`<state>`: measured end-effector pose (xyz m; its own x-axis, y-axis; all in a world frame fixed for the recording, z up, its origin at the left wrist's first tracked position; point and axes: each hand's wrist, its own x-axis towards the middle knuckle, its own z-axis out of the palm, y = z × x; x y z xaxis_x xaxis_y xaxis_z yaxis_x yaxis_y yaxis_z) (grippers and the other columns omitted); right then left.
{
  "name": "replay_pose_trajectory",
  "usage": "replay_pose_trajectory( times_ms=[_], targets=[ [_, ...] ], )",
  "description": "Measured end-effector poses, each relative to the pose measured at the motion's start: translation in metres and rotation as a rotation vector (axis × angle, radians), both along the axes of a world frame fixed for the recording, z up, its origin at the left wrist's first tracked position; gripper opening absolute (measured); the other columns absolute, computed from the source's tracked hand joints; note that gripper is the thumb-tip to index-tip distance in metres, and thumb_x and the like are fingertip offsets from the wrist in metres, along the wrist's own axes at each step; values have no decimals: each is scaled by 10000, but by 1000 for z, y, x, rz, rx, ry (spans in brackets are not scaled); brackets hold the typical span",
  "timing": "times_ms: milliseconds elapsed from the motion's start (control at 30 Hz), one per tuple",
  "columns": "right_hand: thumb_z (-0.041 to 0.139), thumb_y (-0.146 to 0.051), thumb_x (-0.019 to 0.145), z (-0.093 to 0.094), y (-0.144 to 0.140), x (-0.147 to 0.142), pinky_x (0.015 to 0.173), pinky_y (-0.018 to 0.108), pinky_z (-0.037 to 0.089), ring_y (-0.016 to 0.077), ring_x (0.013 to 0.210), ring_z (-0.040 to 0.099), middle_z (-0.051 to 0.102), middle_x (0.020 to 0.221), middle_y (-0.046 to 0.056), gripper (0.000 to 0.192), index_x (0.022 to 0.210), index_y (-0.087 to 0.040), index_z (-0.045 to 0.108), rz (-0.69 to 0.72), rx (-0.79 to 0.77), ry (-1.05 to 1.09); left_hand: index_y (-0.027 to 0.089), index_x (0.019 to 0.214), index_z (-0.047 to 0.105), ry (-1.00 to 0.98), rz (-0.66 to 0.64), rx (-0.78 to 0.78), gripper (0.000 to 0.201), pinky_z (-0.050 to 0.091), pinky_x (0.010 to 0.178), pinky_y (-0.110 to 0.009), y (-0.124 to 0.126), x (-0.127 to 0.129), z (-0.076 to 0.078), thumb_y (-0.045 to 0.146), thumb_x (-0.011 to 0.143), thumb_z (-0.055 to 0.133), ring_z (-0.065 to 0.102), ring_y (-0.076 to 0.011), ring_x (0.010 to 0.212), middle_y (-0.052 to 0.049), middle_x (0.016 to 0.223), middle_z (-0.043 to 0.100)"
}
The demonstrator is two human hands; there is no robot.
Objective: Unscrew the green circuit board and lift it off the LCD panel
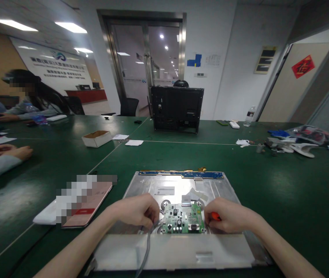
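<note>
A green circuit board (184,218) lies on the bare metal back of a flat display panel (178,251), which rests on the table. At the board's left edge, my left hand (141,210) is closed, its fingertips pinched at a grey cable (147,249) that runs down over the panel's near edge. My right hand (225,216) curls closed beside the board's right edge. Inside it shows a red-orange object (215,216), mostly covered by the fingers, so its kind is hidden. A blue circuit strip (181,175) runs along the panel's far edge.
Left of the panel lie a pink phone (90,204) and a white item. Farther off stand an open white box (96,139) and a black monitor housing (177,110). Loose parts and a plastic bag (311,134) lie at right. A co-worker's hands (8,152) rest at left.
</note>
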<state>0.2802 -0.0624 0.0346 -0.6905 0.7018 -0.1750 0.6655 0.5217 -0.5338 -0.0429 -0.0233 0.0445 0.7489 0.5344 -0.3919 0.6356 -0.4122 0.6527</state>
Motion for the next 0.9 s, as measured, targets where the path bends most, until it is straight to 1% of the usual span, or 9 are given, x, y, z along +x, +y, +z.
replay_pose_trajectory(
  times_ms=[200, 300, 400, 500, 700, 900],
  targets=[
    [566, -169, 806, -3, 0, 0, 667, 266, 442, 188, 774, 628, 703, 855, 62, 121, 860, -177, 674, -102, 64, -32, 168, 791, 662, 7, 16, 83, 74, 423, 592, -245, 1, -2, 9, 213, 760, 613, 573, -160, 676, -1, 740, 616],
    [546, -175, 816, -3, 1, -1, 678, 275, 443, 198, 789, 626, 699, 871, 75, 138, 876, -172, 670, -128, 73, -54, 167, 780, 649, 0, 55, 144, 93, 407, 584, -248, 0, -2, 11, 249, 773, 603, 550, -159, 665, -4, 734, 590],
    [538, -159, 809, -2, 1, -2, 702, 284, 441, 204, 814, 617, 695, 896, 84, 158, 895, -165, 670, -141, 82, -63, 169, 772, 634, -20, 82, 201, 94, 390, 589, -247, 1, -1, 10, 250, 769, 587, 529, -155, 665, -2, 729, 576],
    [533, -131, 801, -2, 2, -2, 726, 287, 443, 201, 833, 611, 693, 911, 79, 174, 906, -168, 667, -145, 90, -42, 169, 756, 612, -56, 134, 262, 97, 379, 590, -245, 5, 1, 4, 254, 773, 570, 519, -155, 660, 0, 710, 568],
    [506, -150, 838, -3, 5, -4, 733, 306, 451, 201, 831, 610, 687, 918, 75, 172, 913, -173, 659, -161, 89, -19, 174, 744, 583, -123, 262, 433, 113, 369, 597, -259, 20, 9, -17, 265, 801, 547, 516, -167, 639, -8, 688, 570],
    [485, -184, 872, -3, 8, -4, 719, 317, 451, 200, 819, 602, 681, 921, 76, 171, 924, -175, 648, -165, 108, -18, 178, 764, 585, -146, 304, 524, 112, 381, 623, -265, 26, 17, -29, 250, 824, 523, 540, -182, 682, -23, 726, 599]
  ],
)
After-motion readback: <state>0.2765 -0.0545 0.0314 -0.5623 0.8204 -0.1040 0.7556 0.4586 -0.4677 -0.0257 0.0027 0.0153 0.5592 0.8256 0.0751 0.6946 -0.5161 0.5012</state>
